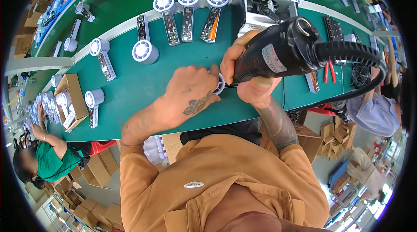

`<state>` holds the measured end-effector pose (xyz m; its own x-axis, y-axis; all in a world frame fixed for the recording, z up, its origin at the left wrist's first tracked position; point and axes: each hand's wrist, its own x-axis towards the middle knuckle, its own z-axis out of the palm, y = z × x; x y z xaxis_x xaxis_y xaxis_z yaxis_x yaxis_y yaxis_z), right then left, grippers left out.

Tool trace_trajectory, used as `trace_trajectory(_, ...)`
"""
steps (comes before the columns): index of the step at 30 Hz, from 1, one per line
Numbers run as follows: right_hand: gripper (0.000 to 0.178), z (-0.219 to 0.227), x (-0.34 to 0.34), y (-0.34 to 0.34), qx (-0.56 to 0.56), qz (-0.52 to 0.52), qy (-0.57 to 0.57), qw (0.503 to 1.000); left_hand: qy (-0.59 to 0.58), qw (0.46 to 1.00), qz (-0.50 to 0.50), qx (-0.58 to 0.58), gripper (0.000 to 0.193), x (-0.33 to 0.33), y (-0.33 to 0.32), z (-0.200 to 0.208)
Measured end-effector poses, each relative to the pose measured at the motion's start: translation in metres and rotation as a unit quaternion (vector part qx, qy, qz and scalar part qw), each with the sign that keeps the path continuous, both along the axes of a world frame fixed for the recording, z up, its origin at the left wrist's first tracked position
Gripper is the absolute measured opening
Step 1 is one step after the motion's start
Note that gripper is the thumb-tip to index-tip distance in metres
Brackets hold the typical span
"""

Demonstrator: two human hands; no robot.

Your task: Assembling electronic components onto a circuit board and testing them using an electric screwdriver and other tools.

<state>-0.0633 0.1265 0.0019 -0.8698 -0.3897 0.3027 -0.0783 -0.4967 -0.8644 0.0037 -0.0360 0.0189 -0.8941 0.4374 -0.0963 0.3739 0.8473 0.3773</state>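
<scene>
My right hand (256, 91) is wrapped round a thick black electric screwdriver (271, 54), whose heavy cable runs off to the right. The tool's tip is hidden behind my hands. My left hand (191, 91) is closed on a small white handheld fan (220, 85) at the near part of the bench. Only a piece of the fan's round head shows past my fingers. Beyond my hands, more such fans (187, 23) lie in a row, their handles open with circuit boards showing. Another fan (145, 52) lies to the left of that row.
A silver and black machine (265, 4) with an open front stands behind the screwdriver. Red-handled pliers (330, 72) lie to the right on the green bench (130, 106). A cardboard box (76, 97) of fans sits at the left. Co-workers sit at both sides.
</scene>
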Motion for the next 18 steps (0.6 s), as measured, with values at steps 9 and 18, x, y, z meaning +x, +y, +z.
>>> trace_trajectory(9, 0.099, 0.049, -0.028, 0.065, -0.069, -0.134, 0.103, 0.983, -0.045, 0.997, 0.014, -0.058, 0.059, -0.004, 0.009, 0.005)
trace_trajectory(18, 0.083, 0.04, -0.043, 0.037, 0.099, -0.231, 0.172, 0.952, 0.001, 1.0, 0.01, -0.005, 0.057, 0.003, 0.002, 0.0)
